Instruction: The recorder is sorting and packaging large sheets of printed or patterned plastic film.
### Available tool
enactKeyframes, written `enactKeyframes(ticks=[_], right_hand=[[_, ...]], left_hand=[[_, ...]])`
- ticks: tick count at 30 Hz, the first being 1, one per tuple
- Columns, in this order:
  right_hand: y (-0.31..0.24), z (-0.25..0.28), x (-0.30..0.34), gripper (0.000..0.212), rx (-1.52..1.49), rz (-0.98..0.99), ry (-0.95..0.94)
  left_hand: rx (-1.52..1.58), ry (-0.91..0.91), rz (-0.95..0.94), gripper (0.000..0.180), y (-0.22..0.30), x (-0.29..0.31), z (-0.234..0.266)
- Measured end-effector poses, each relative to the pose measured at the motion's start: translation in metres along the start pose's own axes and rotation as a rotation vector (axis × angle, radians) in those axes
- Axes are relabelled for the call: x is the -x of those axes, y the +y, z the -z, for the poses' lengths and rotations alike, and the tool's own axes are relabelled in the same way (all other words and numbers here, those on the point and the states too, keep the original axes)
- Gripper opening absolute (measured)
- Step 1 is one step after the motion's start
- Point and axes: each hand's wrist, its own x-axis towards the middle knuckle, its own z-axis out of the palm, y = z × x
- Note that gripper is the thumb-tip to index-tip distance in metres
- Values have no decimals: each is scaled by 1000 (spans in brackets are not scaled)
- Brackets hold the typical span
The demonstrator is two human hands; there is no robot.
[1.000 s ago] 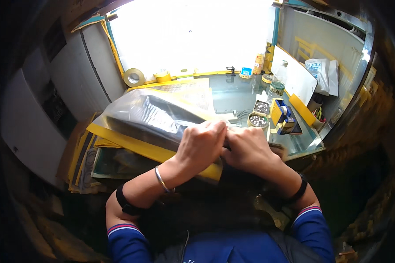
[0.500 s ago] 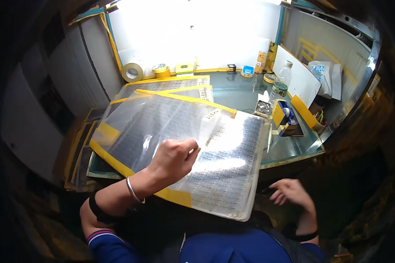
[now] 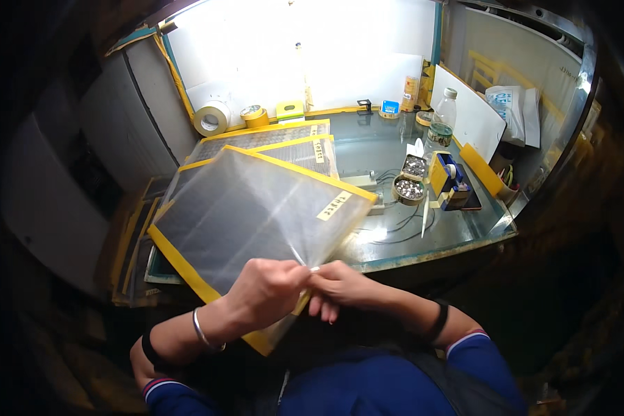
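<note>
A dark sheet (image 3: 256, 201) with a clear film over it and yellow tape along its edges lies aslant over the bench's near edge. My left hand (image 3: 274, 288) is closed on the film's near right corner, its fingers pinched together. Right beside it, my right hand (image 3: 343, 283) also pinches the film edge, with its lower fingers curled underneath. The film is drawn into creases running toward both hands. A pale handwritten label (image 3: 336, 206) sits near the sheet's right corner. What the fingertips hold is partly hidden by the hands.
More yellow-edged sheets (image 3: 284, 132) lie behind. Tape rolls (image 3: 211, 119) stand at the back left. On the right are a round tin of small metallic pieces (image 3: 409, 190), a blue tape dispenser (image 3: 453, 186), a bottle (image 3: 444, 114) and a white pen-like tool (image 3: 425, 216). Cables cross the glass top.
My right hand has come in from the right to meet my left hand at the film. The pale gridded panel seen under the lifted film is out of sight, uncovering the tin and cables.
</note>
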Motion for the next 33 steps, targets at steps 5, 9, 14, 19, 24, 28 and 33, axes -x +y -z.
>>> enactKeyframes(ticks=[5,9,14,19,24,28,33], right_hand=[[-2,-5,-17,41,466,-82,-154],[-6,23,-4,32,451,98,-161],[-3,64,-6,23,246,336,255],[35,110,-19,21,93,378,546],[38,113,-10,21,42,410,643],[38,104,-22,17,172,366,620],[41,96,-25,14,245,356,716]], left_hand=[[-87,-111,179,17,22,32,14],[866,-313,595,27,32,89,-50],[2026,57,998,56,12,124,-151],[2073,526,876,62,25,85,-139],[1464,689,1326,48,13,118,-99],[1070,1137,1239,32,-4,166,-24],[1411,1521,1119,39,-52,219,-14]])
